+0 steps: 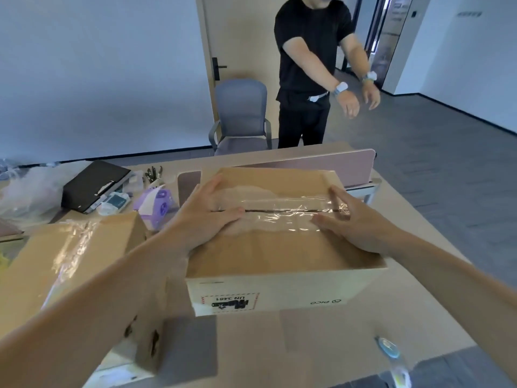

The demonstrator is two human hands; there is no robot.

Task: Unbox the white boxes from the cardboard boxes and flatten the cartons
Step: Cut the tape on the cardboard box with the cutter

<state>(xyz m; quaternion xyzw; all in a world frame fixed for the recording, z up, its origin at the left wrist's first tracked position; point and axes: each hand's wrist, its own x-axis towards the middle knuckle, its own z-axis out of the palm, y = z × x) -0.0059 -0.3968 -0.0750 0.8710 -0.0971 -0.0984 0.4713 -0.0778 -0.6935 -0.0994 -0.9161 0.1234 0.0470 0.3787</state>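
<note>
Head view: the cardboard box [279, 247] is standing around the middle of the worktop [321, 337], its far side close to the pink divider [321, 163] that runs along the far edge. Its printed label is facing the near edge upside down. Clear tape [282, 211] is covering the centre seam of the top flaps, so the box is sealed and the white boxes are not showing; they are probably inside.

The left hand [212, 217] is lying flat on the lid at the left end of the seam, fingers straight and pressed together, likely weighing the flaps down so the box is not sliding. The right hand [355, 222] is resting on the right end of the tape, fingers straight and a little spread, with the fingertips [335, 194] reaching toward the far right corner of the lid, seemingly feeling for a tape edge to peel.

A second cardboard box [70, 261], also taped, is waiting by the near left corner. Toward the far left corner a black folder [95, 186], a purple pack [156, 205] and plastic bags [25, 191] are lying out of the way. A small blue-and-clear object [389, 348], too blurred to name, is sitting at the near right edge. Beyond the worktop, a person in black [313, 65] is standing next to a grey chair [240, 116].
</note>
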